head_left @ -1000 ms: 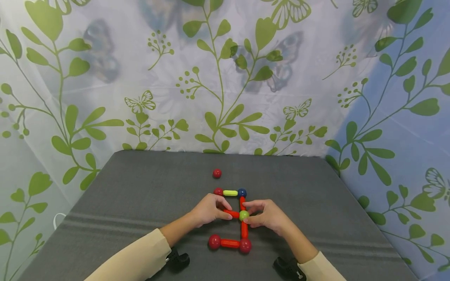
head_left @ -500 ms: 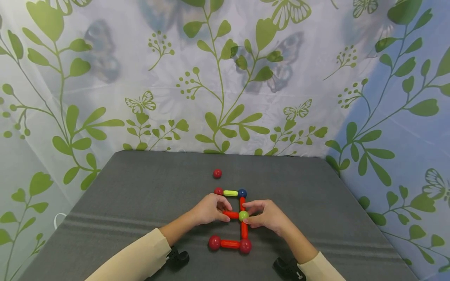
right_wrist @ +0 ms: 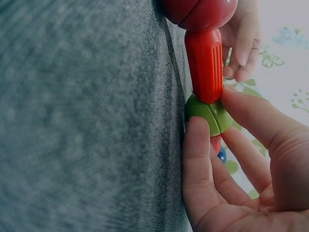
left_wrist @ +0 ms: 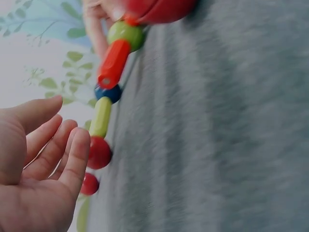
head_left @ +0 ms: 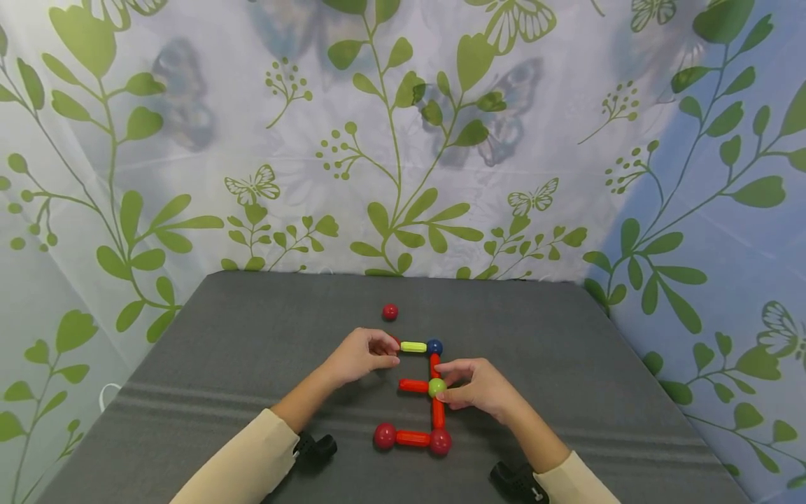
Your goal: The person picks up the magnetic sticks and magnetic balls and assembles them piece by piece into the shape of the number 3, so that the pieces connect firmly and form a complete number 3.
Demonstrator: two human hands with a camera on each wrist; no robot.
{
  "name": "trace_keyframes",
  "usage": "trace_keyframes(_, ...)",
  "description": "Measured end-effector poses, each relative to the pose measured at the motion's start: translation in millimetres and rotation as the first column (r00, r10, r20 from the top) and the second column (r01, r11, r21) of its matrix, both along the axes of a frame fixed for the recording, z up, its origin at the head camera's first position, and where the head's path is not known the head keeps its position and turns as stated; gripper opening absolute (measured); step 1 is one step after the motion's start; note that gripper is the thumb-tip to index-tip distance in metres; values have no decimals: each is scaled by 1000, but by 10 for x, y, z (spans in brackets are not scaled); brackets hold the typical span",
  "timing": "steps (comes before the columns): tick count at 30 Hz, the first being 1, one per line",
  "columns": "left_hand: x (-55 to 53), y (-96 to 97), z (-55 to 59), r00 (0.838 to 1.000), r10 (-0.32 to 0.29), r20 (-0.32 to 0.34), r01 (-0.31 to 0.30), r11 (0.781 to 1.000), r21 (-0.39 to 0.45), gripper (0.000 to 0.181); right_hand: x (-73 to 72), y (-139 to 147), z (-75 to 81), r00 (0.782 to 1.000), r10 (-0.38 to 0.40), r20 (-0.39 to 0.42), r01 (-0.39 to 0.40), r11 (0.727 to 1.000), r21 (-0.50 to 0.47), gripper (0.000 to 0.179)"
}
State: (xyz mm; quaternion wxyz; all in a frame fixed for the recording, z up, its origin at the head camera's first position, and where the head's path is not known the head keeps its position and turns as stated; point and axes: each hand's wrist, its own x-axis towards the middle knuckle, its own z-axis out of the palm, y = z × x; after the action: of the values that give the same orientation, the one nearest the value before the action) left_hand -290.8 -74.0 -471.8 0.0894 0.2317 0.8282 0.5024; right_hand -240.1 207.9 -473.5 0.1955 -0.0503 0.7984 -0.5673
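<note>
A flat figure of rods and balls lies on the grey table. My right hand pinches the green ball halfway along its right side, thumb and fingertips around it. From that ball a red rod points left with a bare end. Beyond it, a blue ball joins a yellow rod that ends in a red ball, largely hidden by fingers in the head view. Nothing is in my left hand, whose relaxed fingers are beside that red ball.
A loose red ball lies farther back on the grey table. Nearest me, a red rod links two larger red balls, one left and one right. A leaf-patterned curtain hangs behind the table.
My left hand has let go of the left-pointing red rod and moved back and left, toward the red ball on the yellow rod. My right hand stays at the green ball.
</note>
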Motion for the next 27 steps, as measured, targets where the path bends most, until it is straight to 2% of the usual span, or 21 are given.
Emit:
trace_keyframes(4,-89,-75,14,994,103,-28,-102,995,14,13,6,-1,8,1000,4,0,-4,1000,7,57)
trace_keyframes(13,-386,-178,0,977,212,-22,-210,975,66,22,0,14,-3,1000,9,-3,-9,1000,1,57)
trace_keyframes(23,-648,-79,-106,961,275,-14,-271,955,122,18,-7,6,-20,1000,8,-5,-8,1000,-4,57)
trace_keyframes(27,-743,-42,-131,955,296,-19,-292,950,108,19,-9,7,-15,1000,7,-2,-7,1000,5,56)
